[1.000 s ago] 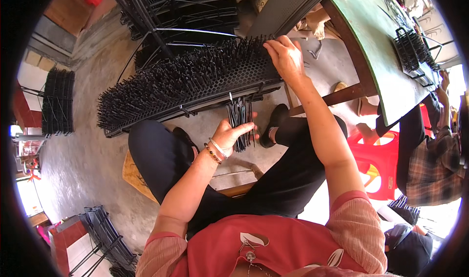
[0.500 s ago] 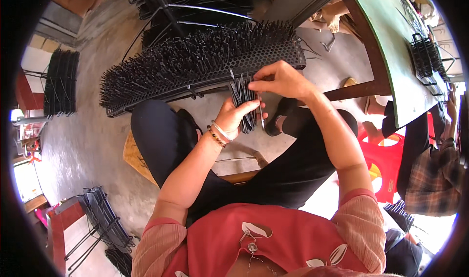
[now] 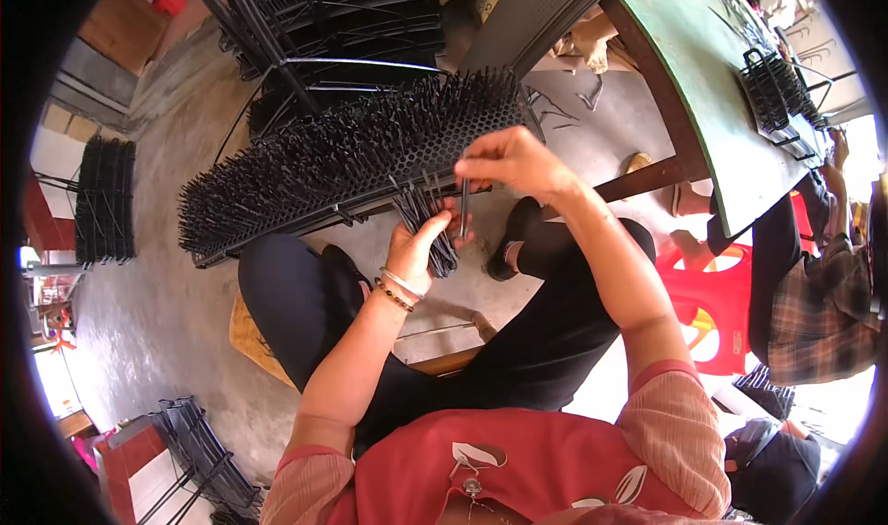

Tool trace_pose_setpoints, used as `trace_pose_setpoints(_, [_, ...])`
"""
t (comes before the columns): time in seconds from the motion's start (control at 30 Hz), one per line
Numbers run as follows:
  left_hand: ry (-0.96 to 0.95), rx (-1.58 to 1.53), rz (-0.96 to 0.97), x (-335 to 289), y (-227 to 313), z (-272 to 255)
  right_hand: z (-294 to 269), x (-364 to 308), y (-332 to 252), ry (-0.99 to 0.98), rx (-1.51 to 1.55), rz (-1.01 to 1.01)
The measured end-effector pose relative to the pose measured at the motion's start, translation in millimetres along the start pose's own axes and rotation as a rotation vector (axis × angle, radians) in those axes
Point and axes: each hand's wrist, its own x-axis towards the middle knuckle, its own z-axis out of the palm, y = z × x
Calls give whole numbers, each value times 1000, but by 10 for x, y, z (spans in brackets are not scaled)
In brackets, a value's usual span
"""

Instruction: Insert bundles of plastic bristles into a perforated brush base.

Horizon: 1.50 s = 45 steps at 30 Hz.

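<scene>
My left hand (image 3: pixel 412 257) is closed round a bundle of thin black strips (image 3: pixel 444 259), whose upper ends fan out toward the rack. Between thumb and fingertips, my right hand (image 3: pixel 518 166) pinches a single black strip (image 3: pixel 464 209), hanging upright just right of the bundle. Both hands are over the near right part of a long black perforated rack (image 3: pixel 412 159). Dense rows of upright black pieces (image 3: pixel 324 160) fill most of it, while a band of bare holes runs along its near side and right end. What the strips are exactly, I cannot tell.
Behind the rack stands a black metal frame (image 3: pixel 277 61) with more loaded racks. A green-topped table (image 3: pixel 680 81) is at the right, a red plastic stool (image 3: pixel 708 294) below it, with a person in plaid cloth (image 3: pixel 819 326) beside it. Black racks (image 3: pixel 106 201) stand at the left.
My view has shifted, so the rack and table sit further left. My right hand has drawn a strip apart from the bundle, which my left hand still holds.
</scene>
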Motion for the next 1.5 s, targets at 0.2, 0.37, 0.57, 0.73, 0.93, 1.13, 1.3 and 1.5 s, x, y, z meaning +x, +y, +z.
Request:
trace_pose_setpoints(0.2, [-7,17,-39,19,-29,6,-646,35,-128,570,-86,-435])
trace_pose_setpoints(0.37, [-45,54,-93,26,-106,-3,-913,260,10,670,-212,-468])
trace_pose_setpoints(0.57, [-40,68,-108,14,-93,-10,-863,338,51,616,-290,-453])
trace_pose_setpoints(0.73, [-54,72,-118,6,-73,4,-842,391,140,597,-256,-464])
trace_pose_setpoints(0.93, [-66,71,-117,4,-60,2,-829,458,237,664,-98,-469])
trace_pose_setpoints(1.13, [-72,64,-124,-12,-57,-1,-798,442,277,691,-140,-428])
trace_pose_setpoints(1.3, [-69,79,-124,-20,-57,-7,-748,430,283,691,-408,-501])
trace_pose_setpoints(1.5, [-70,86,-121,-12,-63,-5,-672,381,240,636,-557,-575])
